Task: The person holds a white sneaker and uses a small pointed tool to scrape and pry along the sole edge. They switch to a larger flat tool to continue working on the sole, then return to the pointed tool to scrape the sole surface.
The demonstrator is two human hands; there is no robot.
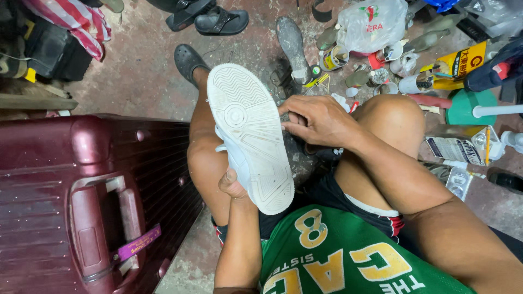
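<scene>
A white sneaker (pixel 249 130) is held sole-up above my lap, toe pointing away from me. My left hand (pixel 232 184) grips it from underneath near the heel, thumb on the sole's left edge. My right hand (pixel 316 121) rests against the sole's right edge at mid-length, fingers curled and pinching at the seam between sole and upper. Whether a small tool is in those fingers cannot be told. I am seated, knees apart, in a green jersey and dark shorts.
A maroon hard-shell suitcase (pixel 65 196) lies at my left. On the concrete floor ahead are black sandals (pixel 220 20), a worn sole (pixel 291 41), small tins and bottles (pixel 376 71), a plastic bag (pixel 373 22) and a green stool (pixel 471 106).
</scene>
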